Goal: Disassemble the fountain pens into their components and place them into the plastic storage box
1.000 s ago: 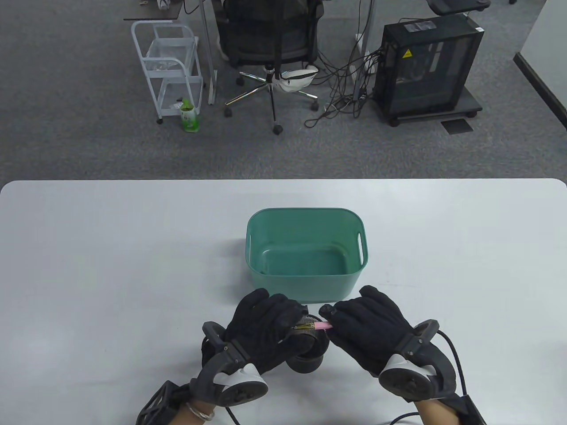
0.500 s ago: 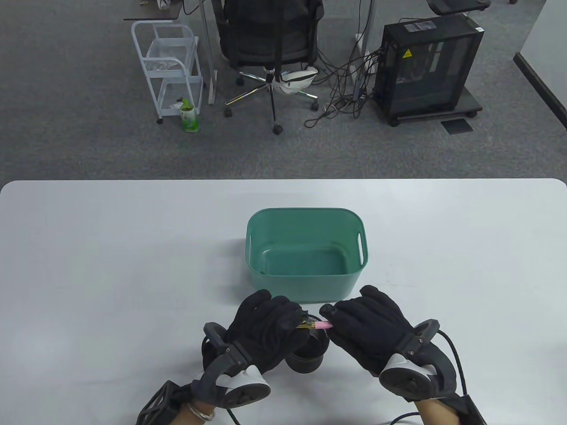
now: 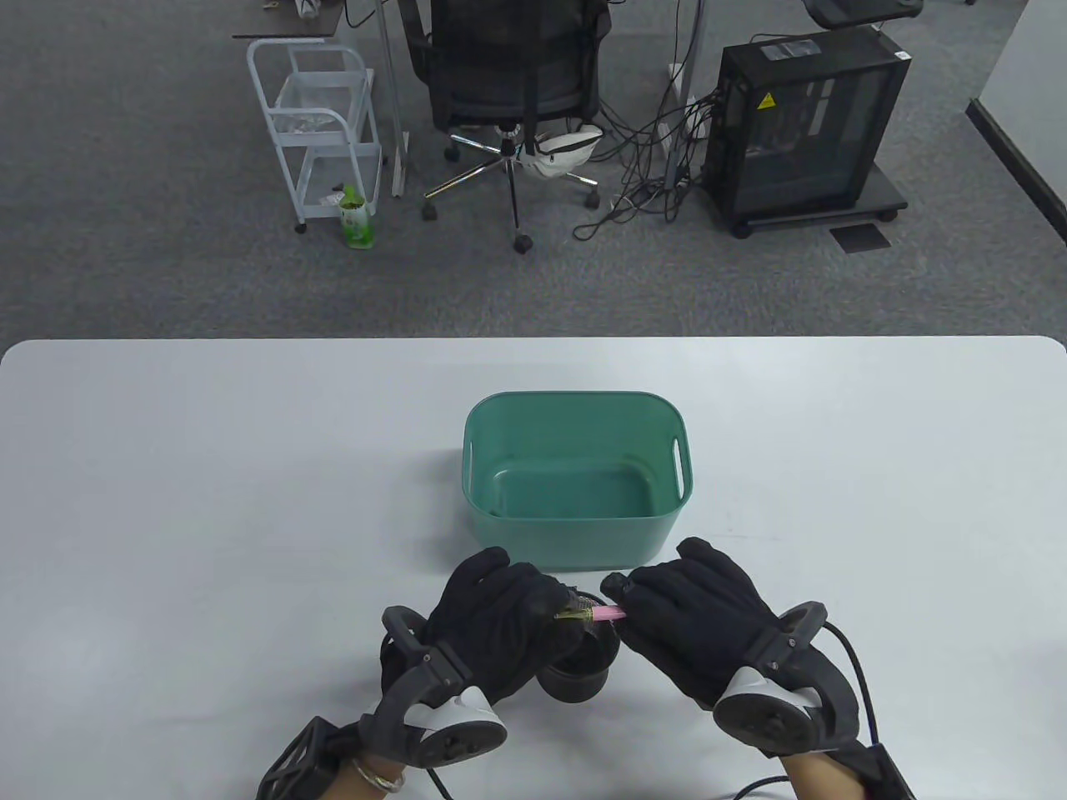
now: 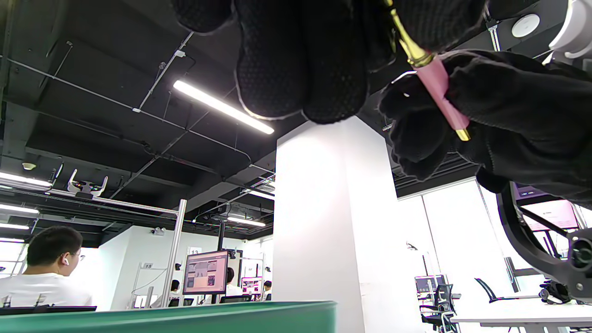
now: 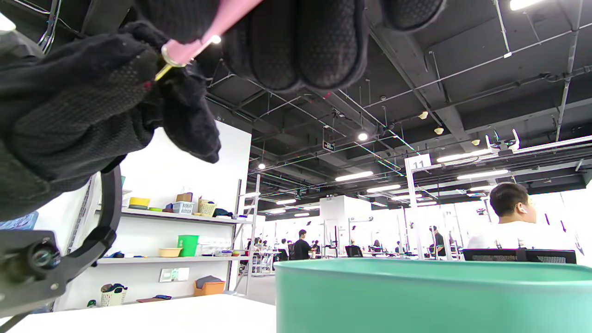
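We see only a short stretch of the pink fountain pen (image 3: 602,615) from the table view; both ends are buried in the left hand (image 3: 500,621) and right hand (image 3: 696,621). The black pen holder (image 3: 579,671) beneath is mostly covered by the hands, so we cannot tell what it contains. In the left wrist view the pen's gold part runs off the top edge. Both wrist views crop the green storage box (image 5: 430,296) at the bottom.

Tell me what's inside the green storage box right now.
Nothing shows inside the green storage box: its visible floor is bare. Its near wall hides the closest strip of floor. The pink fountain pen is outside it, held between the left hand and the right hand.
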Available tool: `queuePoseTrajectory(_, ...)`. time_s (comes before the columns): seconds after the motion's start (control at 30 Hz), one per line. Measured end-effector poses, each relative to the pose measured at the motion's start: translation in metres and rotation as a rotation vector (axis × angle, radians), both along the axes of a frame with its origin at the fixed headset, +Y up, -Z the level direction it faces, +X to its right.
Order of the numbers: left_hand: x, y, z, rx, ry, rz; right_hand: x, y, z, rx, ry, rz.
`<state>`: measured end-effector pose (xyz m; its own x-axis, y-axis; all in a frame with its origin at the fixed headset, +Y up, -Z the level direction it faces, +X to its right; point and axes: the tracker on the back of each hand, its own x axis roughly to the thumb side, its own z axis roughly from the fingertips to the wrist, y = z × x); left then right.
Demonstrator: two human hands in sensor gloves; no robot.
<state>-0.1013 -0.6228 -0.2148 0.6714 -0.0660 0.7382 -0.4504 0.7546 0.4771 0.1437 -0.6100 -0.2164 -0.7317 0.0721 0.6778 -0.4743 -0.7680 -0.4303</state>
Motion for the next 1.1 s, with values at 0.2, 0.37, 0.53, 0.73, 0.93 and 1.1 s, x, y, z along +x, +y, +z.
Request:
queuePoseTrajectory(0.2, -0.0005, 0.0, -0.0005, -0.002, -0.002, 0.006, -0.0005, -0.0009, -0.0002, 0.0, 0.001, 0.001)
queuePoseTrajectory(0.37, -0.0008, -0.0001, -0.0008, -0.001, -0.005, 0.012, -0.0006, -0.001, 0.0, -0.001, 0.003, 0.0)
queuePoseTrajectory(0.53, -0.001, -0.0003, -0.0015, -0.009, -0.006, 0.011, -0.0008, -0.0012, 0.0001, -0.001, 0.003, 0.004)
queuePoseTrajectory(0.73, -0.0014, -0.0005, -0.002, -0.018, -0.007, 0.003, -0.0006, -0.0011, 0.0, -0.001, 0.001, 0.003)
queuePoseTrajectory(0.93, 0.0004, -0.0017, -0.0016, -0.013, 0.002, -0.023, -0.0004, -0.001, 0.0, 0.0, -0.002, 0.005)
queuePoseTrajectory(1.1, 0.0008, -0.0005, 0.0, 0.0, 0.005, -0.019, -0.0001, -0.0009, -0.0001, 0.001, -0.003, 0.004)
